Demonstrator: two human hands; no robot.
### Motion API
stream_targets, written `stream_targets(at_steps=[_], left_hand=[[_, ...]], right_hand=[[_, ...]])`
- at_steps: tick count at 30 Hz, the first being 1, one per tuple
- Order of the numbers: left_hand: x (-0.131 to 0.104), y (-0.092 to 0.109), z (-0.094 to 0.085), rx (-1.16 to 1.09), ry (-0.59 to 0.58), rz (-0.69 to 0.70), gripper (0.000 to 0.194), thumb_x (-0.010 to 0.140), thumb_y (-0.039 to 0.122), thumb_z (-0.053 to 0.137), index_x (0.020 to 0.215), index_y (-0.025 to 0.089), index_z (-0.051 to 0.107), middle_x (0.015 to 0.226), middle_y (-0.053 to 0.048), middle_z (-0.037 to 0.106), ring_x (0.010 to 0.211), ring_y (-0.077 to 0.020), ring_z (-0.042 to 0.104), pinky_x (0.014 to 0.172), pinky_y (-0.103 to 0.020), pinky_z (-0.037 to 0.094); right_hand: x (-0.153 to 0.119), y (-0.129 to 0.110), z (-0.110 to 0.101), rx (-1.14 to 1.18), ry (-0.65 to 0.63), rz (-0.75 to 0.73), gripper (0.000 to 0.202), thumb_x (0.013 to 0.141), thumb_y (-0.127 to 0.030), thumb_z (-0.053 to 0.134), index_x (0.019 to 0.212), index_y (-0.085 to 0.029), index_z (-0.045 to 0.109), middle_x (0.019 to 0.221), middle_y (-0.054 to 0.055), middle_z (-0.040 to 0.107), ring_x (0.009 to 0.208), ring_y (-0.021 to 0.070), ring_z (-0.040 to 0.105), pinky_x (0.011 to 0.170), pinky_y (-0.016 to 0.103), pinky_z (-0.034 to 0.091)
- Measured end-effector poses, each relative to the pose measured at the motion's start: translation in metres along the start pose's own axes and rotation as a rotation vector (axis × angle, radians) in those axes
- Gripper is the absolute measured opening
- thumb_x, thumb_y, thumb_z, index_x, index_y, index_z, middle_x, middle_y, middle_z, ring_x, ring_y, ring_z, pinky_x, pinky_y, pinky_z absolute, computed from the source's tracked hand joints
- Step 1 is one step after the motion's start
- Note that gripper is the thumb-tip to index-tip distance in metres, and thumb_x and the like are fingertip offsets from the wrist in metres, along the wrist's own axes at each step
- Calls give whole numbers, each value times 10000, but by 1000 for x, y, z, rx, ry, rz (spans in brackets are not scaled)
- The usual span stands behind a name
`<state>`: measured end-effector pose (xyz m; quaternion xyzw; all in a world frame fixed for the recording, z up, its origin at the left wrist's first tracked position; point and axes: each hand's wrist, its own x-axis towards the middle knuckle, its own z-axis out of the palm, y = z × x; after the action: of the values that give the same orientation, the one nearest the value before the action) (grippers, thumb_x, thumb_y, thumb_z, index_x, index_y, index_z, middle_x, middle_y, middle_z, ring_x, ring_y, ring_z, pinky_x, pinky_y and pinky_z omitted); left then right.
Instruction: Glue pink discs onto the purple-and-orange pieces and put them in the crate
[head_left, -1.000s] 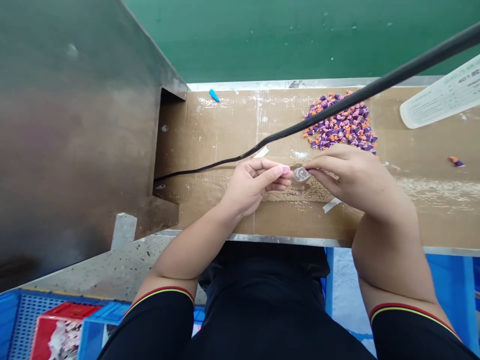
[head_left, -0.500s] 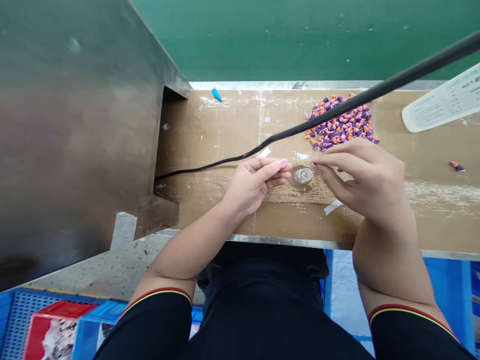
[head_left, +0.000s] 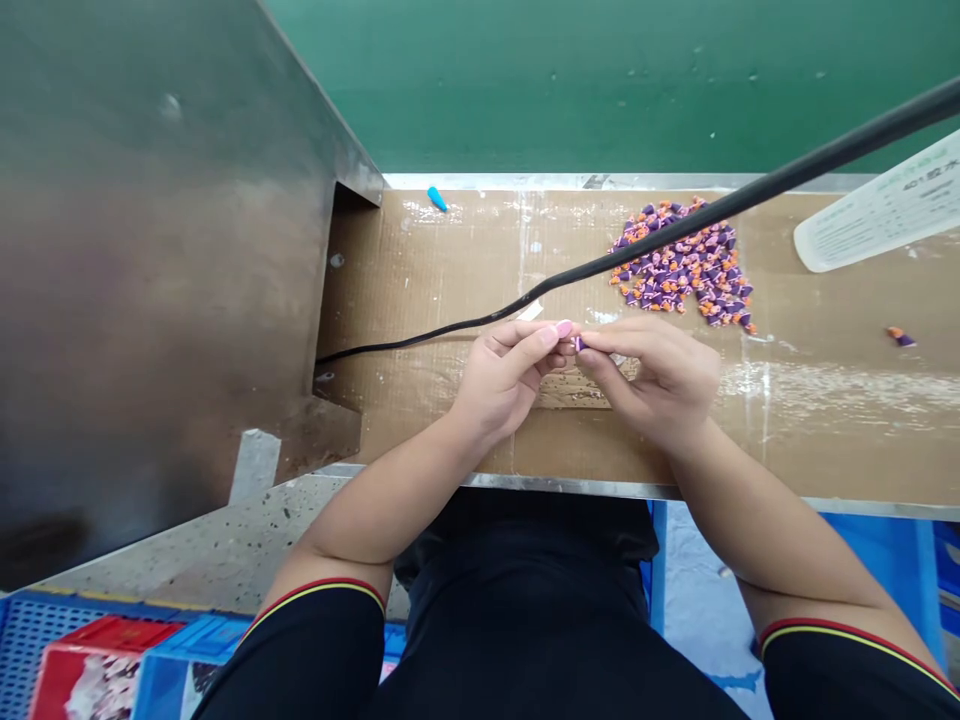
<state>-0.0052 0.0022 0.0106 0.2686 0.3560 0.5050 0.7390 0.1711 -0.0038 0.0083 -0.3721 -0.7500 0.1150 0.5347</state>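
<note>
My left hand [head_left: 511, 375] pinches a small flat pink piece [head_left: 564, 328] between thumb and forefinger. Close against it, my right hand [head_left: 656, 378] grips a tiny purple piece [head_left: 580, 343] by the fingertips. The two pieces are almost touching, and the fingers hide much of both. Behind the right hand lies a pile of small purple, orange and pink pieces [head_left: 675, 262] on the cardboard. The clear little cup is mostly covered by my right hand.
A black cable [head_left: 585, 268] crosses above the cardboard-covered table [head_left: 450, 260]. At left stands a large metal housing [head_left: 165, 260]. A white translucent bottle [head_left: 885, 210] is at the right, near a single purple-orange piece [head_left: 901, 337]. A blue cap-like piece [head_left: 437, 199] lies at the back.
My right hand has moved left and down from beside the pile to my left hand, bringing the purple piece against the pink one. My left hand has hardly moved.
</note>
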Motion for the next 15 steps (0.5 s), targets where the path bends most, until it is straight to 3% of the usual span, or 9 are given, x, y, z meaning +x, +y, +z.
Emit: stream_targets(at_steps=[9, 15], left_hand=[[-3, -3, 1, 93, 7, 32, 368, 713, 568, 1012, 797, 249, 850, 829, -32, 761, 779, -136, 662, 755, -280, 575], [-2, -4, 0, 110, -5, 60, 332, 747, 536, 1001, 803, 245, 850, 822, -36, 760, 788, -143, 665, 763, -293, 571]], right_hand=[[-2, -4, 4, -32, 50, 63, 144, 1025, -200, 752, 1106, -304, 811, 970, 14, 863, 807, 207, 825, 729, 353, 707], [-2, -5, 5, -59, 45, 115, 115, 1024, -229, 750, 1064, -304, 827, 931, 19, 857, 780, 218, 817, 728, 372, 710]])
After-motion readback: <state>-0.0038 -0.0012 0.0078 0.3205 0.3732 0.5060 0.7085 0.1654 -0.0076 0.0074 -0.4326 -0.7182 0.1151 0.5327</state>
